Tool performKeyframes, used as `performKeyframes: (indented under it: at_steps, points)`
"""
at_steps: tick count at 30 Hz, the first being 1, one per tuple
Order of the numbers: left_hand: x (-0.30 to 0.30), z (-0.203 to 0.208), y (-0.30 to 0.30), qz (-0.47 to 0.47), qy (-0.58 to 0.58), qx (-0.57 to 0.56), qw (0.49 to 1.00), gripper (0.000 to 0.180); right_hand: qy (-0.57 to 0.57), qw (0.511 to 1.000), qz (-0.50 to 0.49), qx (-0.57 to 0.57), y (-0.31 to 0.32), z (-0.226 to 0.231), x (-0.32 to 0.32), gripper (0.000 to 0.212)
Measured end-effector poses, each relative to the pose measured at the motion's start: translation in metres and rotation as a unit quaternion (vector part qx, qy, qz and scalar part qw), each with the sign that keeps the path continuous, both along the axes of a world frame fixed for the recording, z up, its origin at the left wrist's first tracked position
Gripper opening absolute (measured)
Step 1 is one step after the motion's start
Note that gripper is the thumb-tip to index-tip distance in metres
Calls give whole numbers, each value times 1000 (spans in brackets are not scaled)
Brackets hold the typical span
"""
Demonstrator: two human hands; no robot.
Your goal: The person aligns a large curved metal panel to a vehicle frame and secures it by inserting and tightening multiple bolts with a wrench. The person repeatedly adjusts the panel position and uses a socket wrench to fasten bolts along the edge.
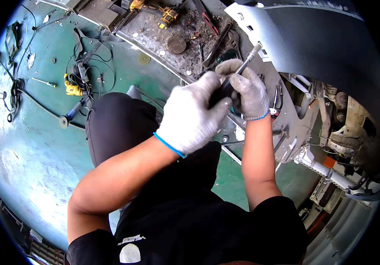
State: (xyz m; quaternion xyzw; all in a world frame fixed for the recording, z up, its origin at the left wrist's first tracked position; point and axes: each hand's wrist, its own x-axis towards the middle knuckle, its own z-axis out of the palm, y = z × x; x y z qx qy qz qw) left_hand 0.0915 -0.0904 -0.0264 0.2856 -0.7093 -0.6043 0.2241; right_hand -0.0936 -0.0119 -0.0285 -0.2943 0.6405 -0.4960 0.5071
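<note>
A hand tool with a dark body and a slim metal shaft [244, 65] slants up to the right. Its shaft ends in a thicker, pale tip, close to the white edge of a dark body panel [322, 39]; whether they touch is unclear. My left hand [193, 115], in a white knit glove with a blue cuff, is closed around the dark body. Gloved the same way, my right hand [249, 92] has its fingers curled about the tool where the shaft begins. Much of the dark body is hidden by both gloves.
Beyond my hands, a dirty metal bench [154, 37] carries a yellow-black cordless tool [165, 17], pliers with red handles [208, 22] and a round disc [176, 44]. Exposed car parts [344, 110] stand right. On the green floor lie a corded yellow tool [72, 88], a grinder [68, 118] and a screwdriver [44, 82].
</note>
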Motion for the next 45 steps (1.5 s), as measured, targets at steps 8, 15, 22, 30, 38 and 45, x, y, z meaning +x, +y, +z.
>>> performKeyframes:
  at_steps: [8, 15, 22, 30, 38, 45]
  points:
    - [3, 3, -2, -81, -91, 186, 975, 31, 41, 990, -124, 48, 0, 5, 17, 19]
    - [3, -1, -9, -104, -3, 297, 949, 27, -49, 998, -29, 35, 9, 12, -4, 51]
    - [-6, -8, -7, 37, 48, -106, 993, 34, 46, 986, -83, 138, 0, 23, 8, 45]
    - [-1, -7, -13, -143, -33, 217, 965, 35, -2, 992, -57, 115, 7, 23, 1, 36]
    - [0, -9, -11, -95, -9, 95, 991, 35, -13, 996, -59, 67, 4, 13, 3, 38]
    - [-2, -9, -19, -78, -6, 11, 997, 27, 15, 986, -48, 162, -3, 33, 3, 34]
